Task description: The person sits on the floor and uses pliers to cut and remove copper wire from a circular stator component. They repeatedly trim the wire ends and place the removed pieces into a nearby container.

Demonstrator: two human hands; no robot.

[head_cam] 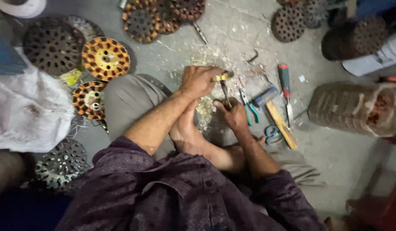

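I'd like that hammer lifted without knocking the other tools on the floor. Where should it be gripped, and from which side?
Probably by the wooden handle of the hammer, near its free lower end, coming from the right: the teal pliers and scissors crowd its left, the chisel its upper right.

The left hand (199,81) covers most of the small yellowish piece (222,77), so its shape is not clear. The right hand (233,114) hides the handles of the thin tool (225,92). The white sack (26,111) and the wrapped bundle (356,109) are cut by the picture's edges.
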